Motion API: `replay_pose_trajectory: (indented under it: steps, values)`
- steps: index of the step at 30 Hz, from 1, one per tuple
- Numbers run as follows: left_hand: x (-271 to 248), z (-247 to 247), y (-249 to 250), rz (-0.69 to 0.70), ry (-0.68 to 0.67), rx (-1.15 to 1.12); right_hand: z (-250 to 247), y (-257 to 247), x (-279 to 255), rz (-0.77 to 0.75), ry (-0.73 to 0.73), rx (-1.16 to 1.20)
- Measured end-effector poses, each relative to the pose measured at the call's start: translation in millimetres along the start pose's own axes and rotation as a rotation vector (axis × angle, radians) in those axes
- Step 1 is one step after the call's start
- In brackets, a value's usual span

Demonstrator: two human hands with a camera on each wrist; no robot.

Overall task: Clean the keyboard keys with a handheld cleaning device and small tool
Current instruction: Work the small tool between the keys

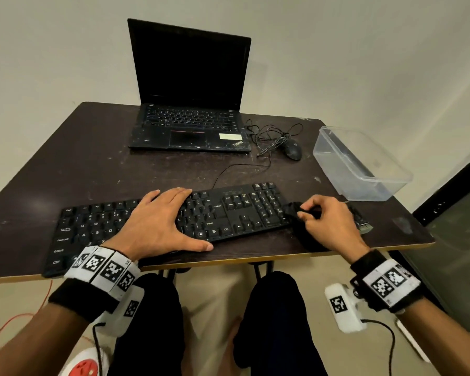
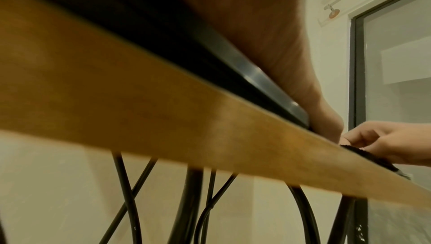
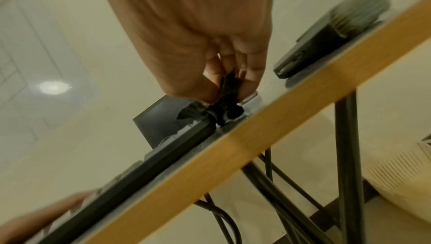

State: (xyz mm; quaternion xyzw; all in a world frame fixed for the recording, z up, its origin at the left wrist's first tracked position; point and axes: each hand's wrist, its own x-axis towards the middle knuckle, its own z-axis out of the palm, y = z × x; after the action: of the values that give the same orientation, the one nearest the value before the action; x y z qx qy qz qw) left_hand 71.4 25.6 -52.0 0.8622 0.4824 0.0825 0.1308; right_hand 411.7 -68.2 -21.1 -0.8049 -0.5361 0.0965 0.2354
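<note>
A black keyboard (image 1: 228,210) lies across the front of the dark table (image 1: 92,158). My left hand (image 1: 163,218) rests flat on its middle keys, fingers straight and thumb along the front edge. My right hand (image 1: 305,213) pinches a black cloth (image 1: 303,232) at the keyboard's right end, beside the number pad. From the right wrist view the cloth (image 3: 224,100) is bunched between thumb and fingers of the right hand (image 3: 225,85) against the keyboard (image 3: 163,157) edge. A small black brush tool (image 1: 361,222) with pale bristles lies on the table just right of that hand.
An open black laptop (image 1: 190,85) stands at the back, with a wired mouse (image 1: 292,149) and tangled cable beside it. A clear plastic container (image 1: 361,164) sits at the right rear corner. The table's front edge runs just under my wrists.
</note>
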Motion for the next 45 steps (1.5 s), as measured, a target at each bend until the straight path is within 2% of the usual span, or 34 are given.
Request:
replay_pose_trajectory:
  steps: [3,7,9,13,14,18,22,25,26,30,34,38,42,45]
  values:
    - [-0.7,-1.3,-1.2,-0.002,-0.001,-0.002,-5.4,-4.9,4.8,-0.022,0.078,0.105]
    - [-0.5,-2.1,0.9,-0.002,0.003,0.000,14.9,-34.2,-8.1,-0.192,-0.005,0.083]
    - [-0.8,-2.1,0.2,0.000,0.007,-0.008,20.1,-38.5,-10.2,-0.231,-0.039,0.072]
    - [-0.2,0.1,-0.8,0.007,0.011,0.006,7.1,-32.2,15.6,-0.085,0.040,0.042]
    - [0.2,0.5,-1.4,0.008,0.017,0.006,7.9,-34.1,15.0,-0.083,0.037,0.039]
    - [0.3,0.7,-1.2,0.008,0.015,0.000,22.6,-49.3,3.1,-0.247,-0.113,0.004]
    - [0.0,1.2,-1.5,0.010,0.021,0.001,11.0,-46.5,26.7,-0.102,-0.017,0.014]
    - [0.2,1.0,-2.0,0.007,0.024,-0.010,22.9,-57.1,11.8,-0.251,-0.116,-0.018]
    - [0.2,0.2,-1.7,0.006,0.020,-0.011,24.7,-56.1,13.5,-0.254,-0.125,-0.018]
    - [-1.4,0.1,-1.6,0.005,0.013,-0.004,13.4,-51.4,36.0,-0.099,-0.035,-0.017]
    - [-0.1,0.4,-1.0,0.002,0.021,-0.011,26.6,-62.4,23.2,-0.234,-0.142,-0.049]
    - [-1.5,1.8,-0.9,0.009,0.033,-0.008,13.9,-52.8,49.5,-0.070,-0.034,-0.001]
    - [-1.7,2.2,-1.0,0.010,0.045,-0.019,29.6,-66.7,36.1,-0.252,-0.161,-0.040]
    - [-1.4,0.6,-0.4,0.012,0.028,-0.004,16.4,-65.8,60.2,-0.126,-0.100,-0.045]
